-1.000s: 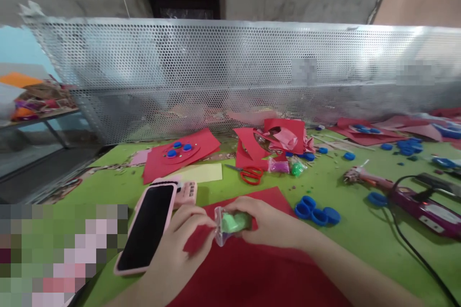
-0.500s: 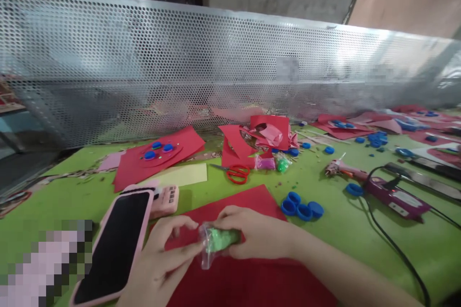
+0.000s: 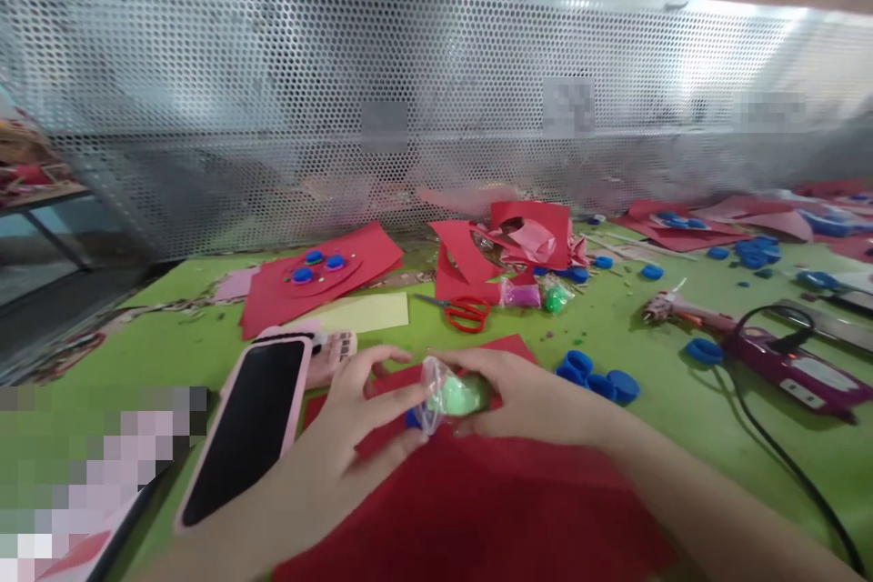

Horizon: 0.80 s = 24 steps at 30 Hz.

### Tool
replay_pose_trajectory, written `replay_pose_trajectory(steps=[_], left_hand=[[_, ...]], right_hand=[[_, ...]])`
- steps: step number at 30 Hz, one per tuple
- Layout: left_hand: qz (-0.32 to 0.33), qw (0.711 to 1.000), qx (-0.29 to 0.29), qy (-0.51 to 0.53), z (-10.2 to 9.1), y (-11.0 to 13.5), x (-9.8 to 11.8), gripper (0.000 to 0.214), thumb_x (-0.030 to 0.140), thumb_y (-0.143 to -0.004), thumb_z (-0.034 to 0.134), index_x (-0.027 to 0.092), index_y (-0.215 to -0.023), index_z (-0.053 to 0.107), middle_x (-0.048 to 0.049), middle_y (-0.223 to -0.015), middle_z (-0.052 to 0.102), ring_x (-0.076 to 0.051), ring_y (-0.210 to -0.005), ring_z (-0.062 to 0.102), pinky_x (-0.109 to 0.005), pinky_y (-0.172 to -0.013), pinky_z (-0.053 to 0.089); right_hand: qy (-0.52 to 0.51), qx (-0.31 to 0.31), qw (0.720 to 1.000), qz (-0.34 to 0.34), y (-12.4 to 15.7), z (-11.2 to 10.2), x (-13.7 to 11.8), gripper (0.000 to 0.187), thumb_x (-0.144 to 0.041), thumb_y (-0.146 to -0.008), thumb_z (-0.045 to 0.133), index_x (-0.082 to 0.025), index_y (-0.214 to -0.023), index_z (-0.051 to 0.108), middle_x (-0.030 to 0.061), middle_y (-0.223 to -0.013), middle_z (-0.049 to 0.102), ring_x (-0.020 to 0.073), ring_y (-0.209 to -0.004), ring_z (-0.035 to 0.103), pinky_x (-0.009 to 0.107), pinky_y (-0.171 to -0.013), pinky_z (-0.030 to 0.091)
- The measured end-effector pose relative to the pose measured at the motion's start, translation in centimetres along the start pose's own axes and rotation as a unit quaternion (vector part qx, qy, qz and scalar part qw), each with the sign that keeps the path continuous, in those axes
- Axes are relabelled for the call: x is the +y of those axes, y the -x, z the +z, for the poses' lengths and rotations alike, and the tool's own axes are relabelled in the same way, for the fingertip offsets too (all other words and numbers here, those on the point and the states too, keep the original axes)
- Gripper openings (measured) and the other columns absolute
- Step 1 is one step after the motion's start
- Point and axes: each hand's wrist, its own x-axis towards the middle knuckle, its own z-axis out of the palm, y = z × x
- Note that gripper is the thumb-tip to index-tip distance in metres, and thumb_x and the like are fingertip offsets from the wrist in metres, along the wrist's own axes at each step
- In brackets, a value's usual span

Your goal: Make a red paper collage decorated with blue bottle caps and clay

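A small clear plastic bag of green clay (image 3: 458, 396) is between my hands, above a red paper sheet (image 3: 505, 491). My right hand (image 3: 528, 396) is closed around the clay-filled end. At the bag's loose end, my left hand (image 3: 365, 414) grips the plastic with its fingertips; the exact pinch is partly hidden. Something blue, perhaps a bottle cap (image 3: 413, 418), peeks out by the left fingertips. Red-handled scissors (image 3: 467, 314) lie beyond my hands, beside a purple clay packet (image 3: 520, 294) and another green clay packet (image 3: 557, 296).
A phone (image 3: 249, 432) in a pink case lies left. Blue bottle caps (image 3: 600, 385) cluster right, near a glue gun (image 3: 688, 309) and a purple power strip (image 3: 795, 368) with a black cord. Red paper with caps (image 3: 320, 277) lies behind. A perforated metal panel (image 3: 464, 100) borders the table.
The view has tilted down and shifted left. The bag and both hands have moved away from me over the red sheet. Blue now shows beside the left fingertips.
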Motion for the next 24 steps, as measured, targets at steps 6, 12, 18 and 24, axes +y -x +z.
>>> replay_pose_trajectory(steps=[6, 12, 18, 24], left_hand=[[-0.050, 0.995, -0.075, 0.035, -1.1, -2.8, 1.3, 0.029, 0.036, -0.090, 0.044, 0.044, -0.110, 0.063, -0.0004, -0.137, 0.040, -0.026, -0.122, 0.042, -0.052, -0.101, 0.037], [-0.040, 0.996, -0.079, 0.031, -0.3, -3.6, 0.1, 0.025, 0.037, -0.076, 0.067, 0.043, -0.100, 0.068, -0.0034, -0.136, 0.043, -0.030, -0.114, 0.047, -0.058, -0.097, 0.038], [0.004, 0.995, -0.075, 0.065, -1.0, -2.6, 0.4, 0.025, 0.034, -0.069, 0.074, 0.048, -0.089, 0.070, 0.0041, -0.137, 0.040, -0.027, -0.117, 0.046, -0.052, -0.101, 0.037], [-0.033, 0.990, -0.097, 0.096, -0.7, -2.7, 1.7, 0.017, 0.033, -0.070, 0.073, 0.042, -0.084, 0.072, 0.0012, -0.137, 0.042, -0.031, -0.127, 0.038, -0.058, -0.104, 0.029]], right_hand=[[0.042, -0.027, 0.998, 0.024, 0.3, -1.1, 0.2, 0.012, -0.019, -0.072, 0.069, -0.016, -0.075, 0.057, -0.0032, -0.071, 0.052, 0.0107, -0.064, 0.046, 0.022, -0.058, 0.034], [0.043, -0.032, 0.998, 0.036, 0.2, -0.9, 0.5, 0.017, -0.021, -0.068, 0.072, -0.015, -0.075, 0.058, -0.0046, -0.069, 0.050, 0.0092, -0.062, 0.045, 0.020, -0.055, 0.033], [-0.113, -0.084, 0.989, 0.045, 0.1, -0.6, 0.8, 0.025, -0.018, -0.064, 0.075, -0.016, -0.087, 0.066, -0.0058, -0.069, 0.054, 0.0073, -0.061, 0.046, 0.016, -0.056, 0.037], [-0.078, -0.090, 0.989, 0.087, 0.2, 0.2, 0.6, 0.016, -0.020, -0.061, 0.074, -0.014, -0.072, 0.063, -0.0076, -0.056, 0.046, 0.0062, -0.052, 0.041, 0.016, -0.046, 0.031]])
